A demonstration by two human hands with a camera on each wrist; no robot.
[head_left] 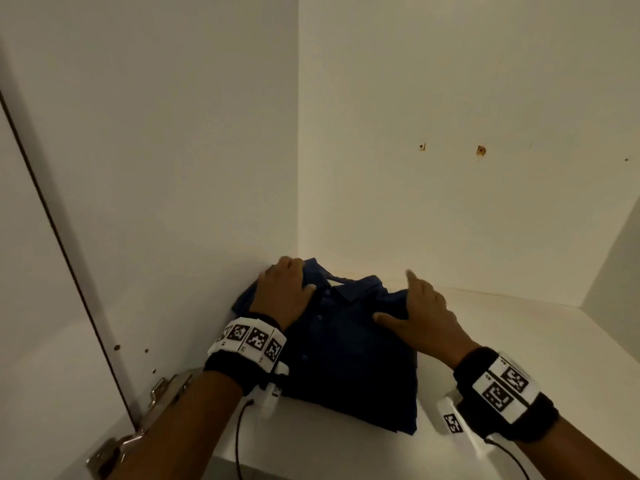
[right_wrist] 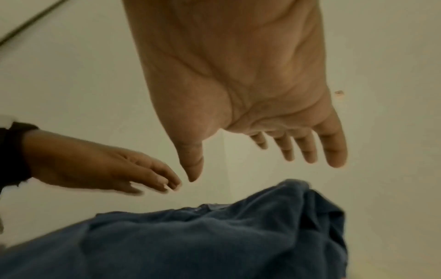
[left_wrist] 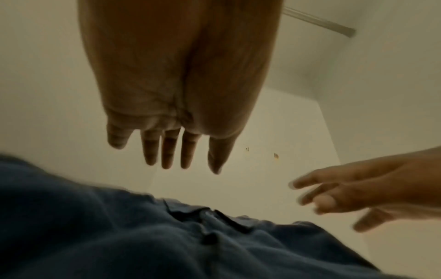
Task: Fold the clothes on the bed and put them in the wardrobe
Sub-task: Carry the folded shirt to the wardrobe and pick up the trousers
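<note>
Shirt: the folded navy polo shirt [head_left: 346, 344] lies flat on the white wardrobe shelf [head_left: 519, 341], collar toward 12 o'clock, pushed close to the back left corner, placket and buttons facing up.
Left hand: the left hand [head_left: 285, 292] is over the shoulder of the shirt at 10 o'clock, fingers straight and spread, gripping nothing; the left wrist view shows the palm clear above the cloth.
Right hand: the right hand [head_left: 424, 318] sits at the shirt's 2 o'clock edge, fingers extended and loose, thumb pointing in across the fabric; nothing is pinched. Whether the palm touches the cloth I cannot tell.
Why so: both hands flank the collar end, which reads as a last tidy and release, keeping the fold square against the side wall [head_left: 173, 168].
Stage: this garment looks placed; judging by the open hands, the letting go is under way.
Hardware: a metal door hinge [head_left: 145, 420] sits at 8 o'clock on the cabinet edge, and screw holes [head_left: 480, 151] mark the back panel.
Risk: dragging a wrist band across the shirt on the way out could ruffle the fold.
</note>
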